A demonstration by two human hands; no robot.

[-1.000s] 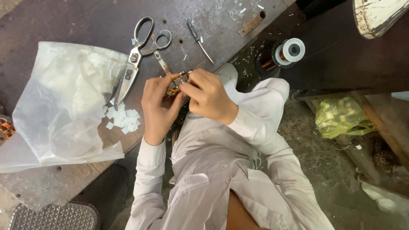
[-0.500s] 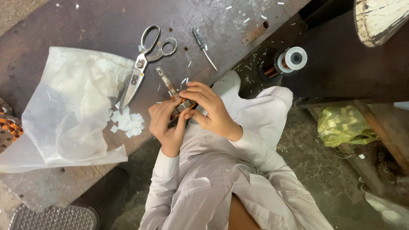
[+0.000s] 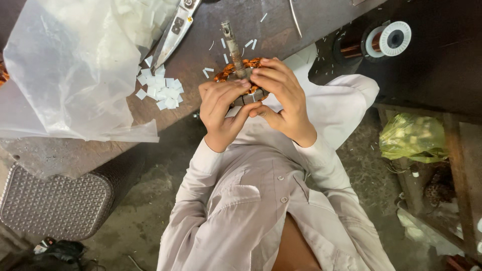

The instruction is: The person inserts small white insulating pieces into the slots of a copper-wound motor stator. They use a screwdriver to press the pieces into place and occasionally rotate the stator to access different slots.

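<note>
Fingers: both hands are curled tight around a motor rotor (image 3: 240,83) at upper centre of the frame; left hand (image 3: 223,113) grips from below-left, right hand (image 3: 278,98) wraps over it from the right.
Plastic bag: clear, crinkled film (image 3: 70,65) filling the upper left, lying on the bench; its top is cut off by the frame edge.
Metal block: grey, dimpled, rounded corners (image 3: 52,203), lower left, below the bench edge.
Paper bits: small white squares (image 3: 161,90) heaped just right of the bag, more scattered toward the rotor.
Scissors: shiny steel blades (image 3: 173,32) above the paper bits; handles are out of view.
Bench: dark, scuffed, rusty-brown surface (image 3: 201,55).
Rotor: copper wire windings, orange and glossy, with a grey steel shaft pointing to the top edge; most of the core is hidden by fingers.
Shirt: pale, buttoned, creased cloth (image 3: 261,200), lower centre.
Wire spool: white rim, copper coil (image 3: 386,40), upper right.
Green bag: crumpled, translucent (image 3: 411,138), right side; contents unclear.
</note>
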